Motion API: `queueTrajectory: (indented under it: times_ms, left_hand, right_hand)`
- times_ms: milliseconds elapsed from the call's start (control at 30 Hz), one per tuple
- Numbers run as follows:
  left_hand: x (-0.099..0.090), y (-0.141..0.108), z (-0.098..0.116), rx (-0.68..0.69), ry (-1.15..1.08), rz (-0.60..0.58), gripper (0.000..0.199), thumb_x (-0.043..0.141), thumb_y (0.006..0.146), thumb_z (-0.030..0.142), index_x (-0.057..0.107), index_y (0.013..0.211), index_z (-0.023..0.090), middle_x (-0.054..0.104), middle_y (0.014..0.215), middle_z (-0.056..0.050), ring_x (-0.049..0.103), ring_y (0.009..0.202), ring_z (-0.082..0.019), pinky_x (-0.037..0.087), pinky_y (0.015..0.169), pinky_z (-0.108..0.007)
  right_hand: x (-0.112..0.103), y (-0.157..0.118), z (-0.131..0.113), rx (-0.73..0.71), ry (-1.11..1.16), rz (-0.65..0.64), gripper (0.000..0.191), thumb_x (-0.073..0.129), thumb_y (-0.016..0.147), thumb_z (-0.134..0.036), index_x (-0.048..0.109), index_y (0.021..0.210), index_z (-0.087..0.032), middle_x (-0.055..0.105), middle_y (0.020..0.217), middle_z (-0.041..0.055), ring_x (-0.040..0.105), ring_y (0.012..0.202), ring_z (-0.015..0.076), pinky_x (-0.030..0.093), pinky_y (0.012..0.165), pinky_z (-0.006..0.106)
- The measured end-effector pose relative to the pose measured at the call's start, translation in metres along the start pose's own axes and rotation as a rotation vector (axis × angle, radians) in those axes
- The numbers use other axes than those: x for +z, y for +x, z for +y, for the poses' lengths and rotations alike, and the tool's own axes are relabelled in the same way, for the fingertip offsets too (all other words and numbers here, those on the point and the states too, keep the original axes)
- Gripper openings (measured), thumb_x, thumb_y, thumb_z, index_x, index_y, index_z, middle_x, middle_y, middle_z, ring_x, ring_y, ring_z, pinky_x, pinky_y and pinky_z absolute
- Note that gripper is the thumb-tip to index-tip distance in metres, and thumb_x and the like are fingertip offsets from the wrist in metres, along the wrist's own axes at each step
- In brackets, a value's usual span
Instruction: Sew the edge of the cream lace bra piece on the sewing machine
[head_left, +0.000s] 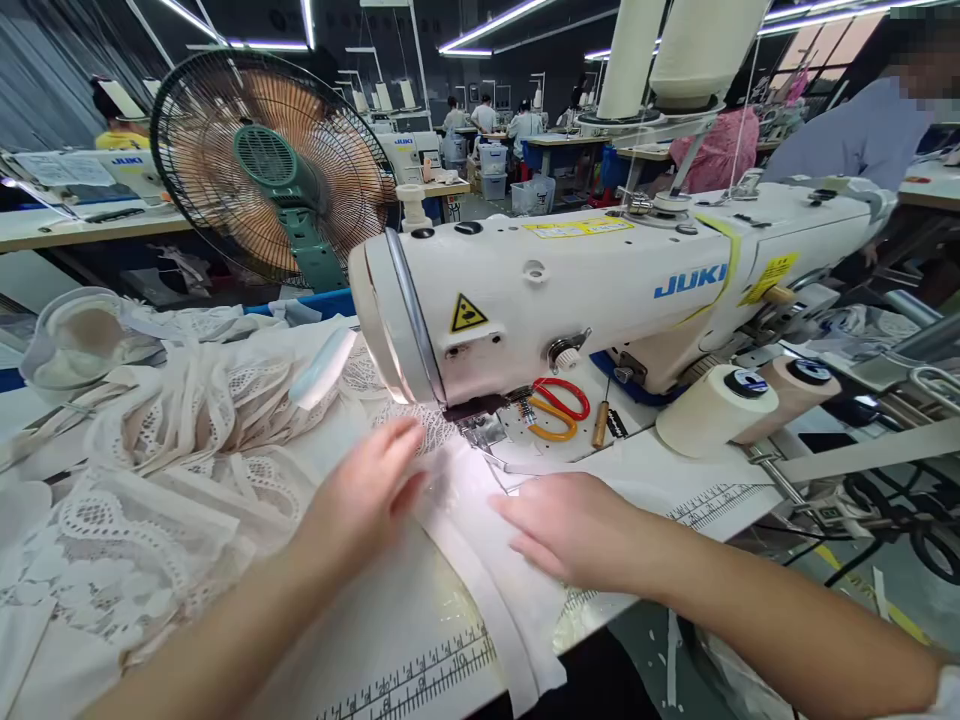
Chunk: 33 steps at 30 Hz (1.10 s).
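Observation:
A white sewing machine (540,290) stands over the table, its needle area lit. White fabric (480,540) with a curved edge band runs from under the presser foot down past the table's front edge. Left of the foot, my left hand (371,490) is blurred, its fingers above the fabric and lace; whether it grips anything is unclear. My right hand (562,525) rests on the fabric just right of the band, thumb and index finger apart, holding nothing visible. Lace pieces (225,400) lie heaped at the left.
Red-handled scissors (562,398), an orange-handled tool (555,425) and a wooden-handled awl (601,422) lie beside the machine base. Thread cones (716,410) stand at the right. A large fan (274,165) is behind the table. A person in blue (847,130) is at the back right.

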<state>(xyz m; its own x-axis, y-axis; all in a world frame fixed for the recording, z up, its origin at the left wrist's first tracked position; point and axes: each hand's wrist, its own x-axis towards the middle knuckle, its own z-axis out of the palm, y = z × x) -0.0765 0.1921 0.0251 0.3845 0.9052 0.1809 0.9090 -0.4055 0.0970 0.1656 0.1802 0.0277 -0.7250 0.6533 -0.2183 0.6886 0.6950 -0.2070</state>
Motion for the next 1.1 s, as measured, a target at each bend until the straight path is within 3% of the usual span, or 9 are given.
queueTrajectory:
  times_ms: [67,167,300,367,467,700,1100]
  left_hand:
    - [0.007,-0.018,0.023,0.183,-0.038,0.063,0.034,0.031,0.095,0.026,0.059,0.110,0.014,0.061,0.117,-0.014,0.062,0.102,-0.023,0.055,0.082,-0.033]
    - [0.018,-0.038,0.052,0.374,-0.084,0.054,0.027,0.036,0.093,0.018,0.062,0.101,0.016,0.065,0.105,-0.009,0.063,0.083,-0.018,0.053,0.069,-0.029]
    - [0.031,-0.044,0.067,0.457,-0.019,-0.070,0.012,0.052,0.086,0.026,0.063,0.086,0.020,0.064,0.095,-0.004,0.054,0.062,-0.017,0.043,0.054,-0.032]
    - [0.035,-0.042,0.066,0.444,0.037,-0.117,0.011,0.058,0.082,0.030,0.062,0.084,0.021,0.064,0.093,-0.003,0.052,0.061,-0.017,0.039,0.053,-0.033]
    - [0.035,-0.039,0.063,0.427,0.104,-0.129,0.005,0.059,0.079,0.021,0.062,0.082,0.022,0.064,0.094,-0.002,0.051,0.059,-0.016,0.036,0.051,-0.032]
    - [0.019,-0.033,0.054,0.418,0.164,-0.256,0.020,0.056,0.075,0.007,0.063,0.089,0.021,0.064,0.105,-0.004,0.054,0.066,-0.018,0.040,0.053,-0.031]
    - [0.019,-0.017,0.033,0.437,0.224,-0.165,0.019,0.052,0.081,0.005,0.063,0.088,0.019,0.064,0.113,-0.002,0.054,0.066,-0.017,0.039,0.049,-0.031]
  right_hand:
    - [0.003,-0.016,0.006,-0.085,0.034,0.000,0.014,0.052,0.092,-0.027,0.058,0.102,-0.019,0.057,0.083,0.0037,0.053,0.074,0.0191,0.027,0.054,0.030]
    - [0.009,-0.037,0.011,-0.135,0.104,0.002,0.011,0.051,0.091,-0.022,0.058,0.100,-0.021,0.054,0.087,0.0029,0.049,0.077,0.0172,0.029,0.058,0.028]
    - [0.018,-0.050,0.012,-0.147,0.160,0.018,0.012,0.049,0.089,-0.016,0.057,0.096,-0.021,0.051,0.091,0.0030,0.045,0.079,0.0161,0.030,0.060,0.027]
    - [0.021,-0.051,0.012,-0.154,0.161,0.028,0.012,0.049,0.088,-0.015,0.056,0.096,-0.020,0.050,0.092,0.0032,0.044,0.079,0.0161,0.030,0.060,0.026]
    - [0.021,-0.048,0.011,-0.155,0.169,0.031,0.011,0.049,0.088,-0.015,0.056,0.095,-0.020,0.049,0.091,0.0033,0.044,0.080,0.0162,0.030,0.062,0.026]
    - [0.018,-0.035,0.013,-0.143,0.138,0.003,0.010,0.055,0.087,-0.019,0.057,0.097,-0.020,0.050,0.091,0.0039,0.044,0.080,0.0172,0.029,0.062,0.027]
    - [0.013,-0.016,0.019,-0.160,0.048,-0.004,0.018,0.052,0.091,-0.021,0.059,0.107,-0.020,0.050,0.089,0.0049,0.045,0.082,0.0196,0.031,0.062,0.030]
